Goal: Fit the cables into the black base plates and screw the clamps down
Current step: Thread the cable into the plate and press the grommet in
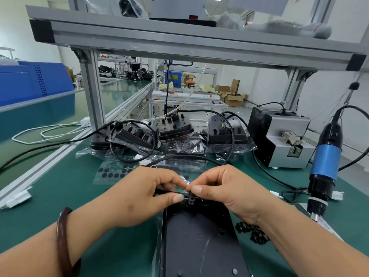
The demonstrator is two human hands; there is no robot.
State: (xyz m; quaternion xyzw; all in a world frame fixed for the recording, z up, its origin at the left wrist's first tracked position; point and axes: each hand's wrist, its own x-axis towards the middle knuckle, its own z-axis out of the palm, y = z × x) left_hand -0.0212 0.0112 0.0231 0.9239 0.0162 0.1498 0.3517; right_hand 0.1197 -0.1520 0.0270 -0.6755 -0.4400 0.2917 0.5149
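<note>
A black base plate (199, 236) lies flat on the green bench right in front of me. Over its far edge, my left hand (139, 194) pinches a thin black cable (169, 191) between thumb and fingers. My right hand (225, 186) pinches the same cable just to the right, at a small black clamp (191, 198) on it. The cable loops away behind my hands toward the far side of the bench (189, 156). A pile of small black clamp parts (252, 232) lies right of the plate, partly behind my right forearm.
A blue electric screwdriver (323, 168) hangs at the right, beside a grey screw feeder (283, 140). Several black units with cables (175, 130) in clear bags stand at the back. A sheet of black round pads (111, 172) lies left of centre. An aluminium frame post (93, 92) rises at back left.
</note>
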